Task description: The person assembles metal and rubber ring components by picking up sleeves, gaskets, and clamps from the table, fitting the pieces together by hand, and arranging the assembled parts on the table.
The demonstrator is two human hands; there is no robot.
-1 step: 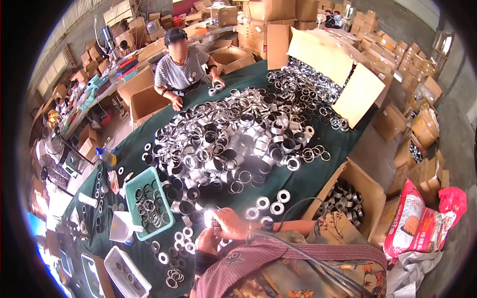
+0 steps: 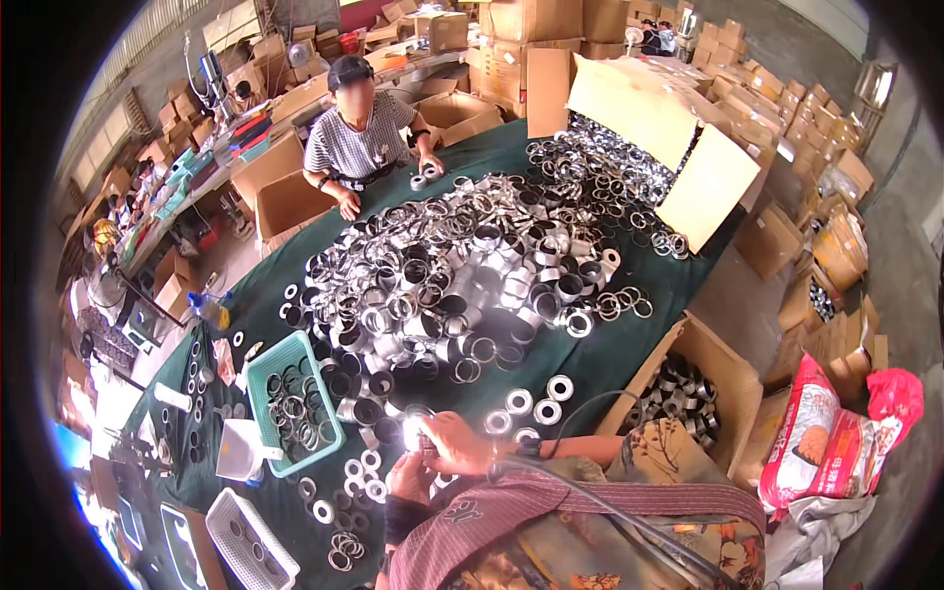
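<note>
At the near edge of the green-covered table, my two hands are together around a small shiny metal part (image 2: 425, 442). My right hand (image 2: 456, 441) curls over it from the right, fingers closed. Below it on the left, my left hand (image 2: 409, 478) pinches the same part. Strong glare at the fingertips hides its exact shape. Just beyond my hands rises a large heap of metal rings and short sleeves (image 2: 433, 270). Several loose thick rings (image 2: 519, 401) lie right of my hands, and more rings (image 2: 366, 480) lie on the left.
A turquoise basket (image 2: 258, 403) holding thin rings and a white basket (image 2: 224, 511) stand to the left. On the right are a cardboard box (image 2: 744, 408) of metal parts and a red-and-white sack (image 2: 798, 433). Across the green tabletop (image 2: 624, 349), a co-worker (image 2: 359, 138) handles rings.
</note>
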